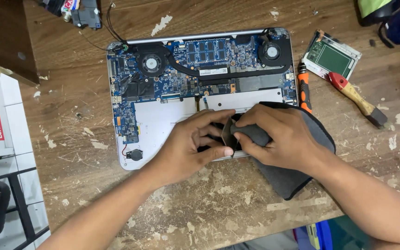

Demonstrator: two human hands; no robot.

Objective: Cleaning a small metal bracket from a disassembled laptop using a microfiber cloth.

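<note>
An opened laptop [163, 125] lies bottom-up on a worn wooden table [218, 208], its blue circuit board, two fans and copper heat pipe exposed. My left hand [190, 146] rests on the laptop's front edge and pinches a thin dark flap or small flat part between thumb and fingers. My right hand [278, 134] presses a folded dark grey cloth [283, 178] against that same part. The cloth drapes over the laptop's lower right corner and onto the table.
An orange-and-black screwdriver [304, 90] lies beside the laptop's right edge. A red-and-wood-handled tool [357, 99] and a green circuit board in a metal frame [332, 58] sit at the right. A small dark part with wires [86, 16] lies at the top left.
</note>
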